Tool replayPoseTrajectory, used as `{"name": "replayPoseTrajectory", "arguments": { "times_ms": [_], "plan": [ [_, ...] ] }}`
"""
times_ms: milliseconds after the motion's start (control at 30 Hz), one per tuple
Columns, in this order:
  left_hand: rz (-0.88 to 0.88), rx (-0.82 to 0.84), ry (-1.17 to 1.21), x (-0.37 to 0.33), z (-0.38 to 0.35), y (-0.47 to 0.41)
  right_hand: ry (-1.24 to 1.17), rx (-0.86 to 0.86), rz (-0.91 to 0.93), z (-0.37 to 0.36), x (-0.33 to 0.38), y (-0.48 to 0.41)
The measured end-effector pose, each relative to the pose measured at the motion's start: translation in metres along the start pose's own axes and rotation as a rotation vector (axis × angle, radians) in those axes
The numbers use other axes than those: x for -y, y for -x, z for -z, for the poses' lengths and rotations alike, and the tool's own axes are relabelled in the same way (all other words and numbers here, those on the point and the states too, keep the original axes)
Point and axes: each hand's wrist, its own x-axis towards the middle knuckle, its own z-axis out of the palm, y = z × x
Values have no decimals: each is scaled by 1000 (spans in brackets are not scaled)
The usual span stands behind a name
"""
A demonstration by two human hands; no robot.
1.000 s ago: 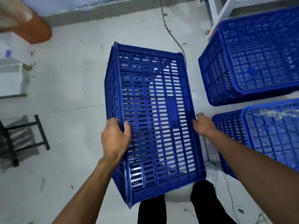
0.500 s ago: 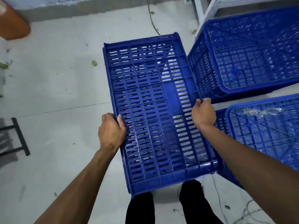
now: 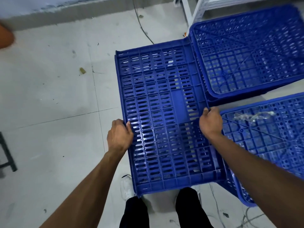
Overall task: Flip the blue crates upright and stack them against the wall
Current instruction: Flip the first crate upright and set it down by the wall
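Note:
I hold a blue slotted crate (image 3: 166, 112) in front of me above the floor, one broad slotted face turned up toward the camera. My left hand (image 3: 119, 137) grips its left edge with the thumb on the face. My right hand (image 3: 210, 123) grips its right edge. The crate's far right corner overlaps a second blue crate (image 3: 246, 51) at the upper right, whose mesh bottom faces up. A third blue crate (image 3: 266, 134) lies bottom-up at the right, behind my right forearm, with a scrap of clear plastic (image 3: 253, 115) on it.
Grey tiled floor (image 3: 49, 96) spreads to the left, up to the wall base (image 3: 65, 12) at the top. A black cable (image 3: 143, 30) trails across the floor. White furniture legs (image 3: 189, 12) stand at the top right. A dark metal frame (image 3: 6, 153) sits at the left edge.
The held crate has tipped over, from showing one side wall to lying flat-faced toward me, and has swung right against the upper right crate. Both hands kept their grip on its edges.

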Motion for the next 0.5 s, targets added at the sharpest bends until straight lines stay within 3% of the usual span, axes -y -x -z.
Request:
{"name": "replayPoseTrajectory", "arguments": {
  "times_ms": [267, 500],
  "plan": [
    [-15, 8, -31, -13, -5, 0, 10, 156, -18, 22, -5, -15],
    [33, 60, 2, -30, 0, -3, -70, 142, -9, 34, 2, -13]
  ]
}}
